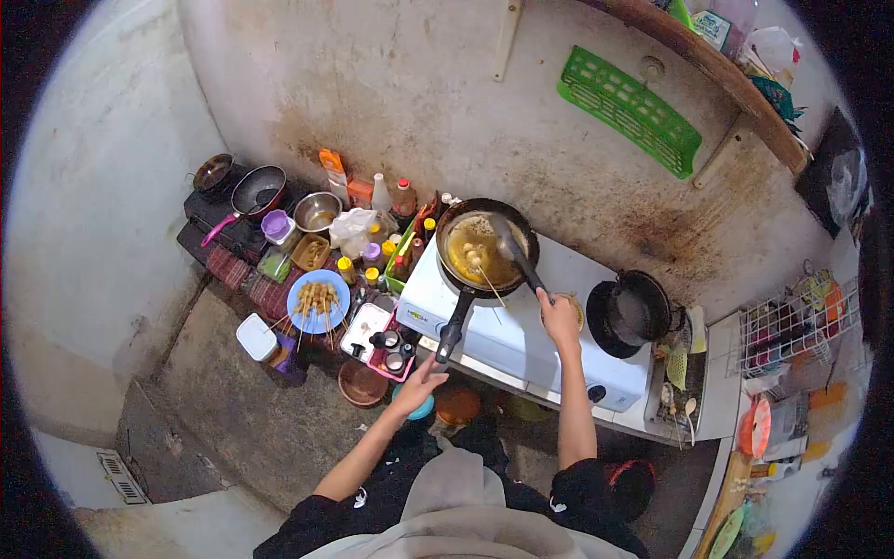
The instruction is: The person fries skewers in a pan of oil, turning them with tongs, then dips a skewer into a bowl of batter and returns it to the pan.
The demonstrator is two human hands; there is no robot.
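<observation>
A black frying pan [459, 211] stands on the left side of the white stove [559, 270]. Yellow, frothy liquid [473, 244] fills its bottom, and a skewer [492, 287] with round pieces lies in it, the stick poking over the rim. My left hand [421, 384] is closed around the end of the pan's dark handle. In my right hand [559, 319] is a black spatula [523, 261], its blade reaching over the pan's right side. A small round container [578, 309], partly hidden, sits beside that hand.
Left of the stove stand a blue plate of skewers [318, 296], a pink basket [402, 374], bottles [403, 197] and a metal bowl [318, 211]. A dark wok [626, 315] occupies the stove's right side. Utensils [690, 407] lie beyond it, near a wire rack [796, 321].
</observation>
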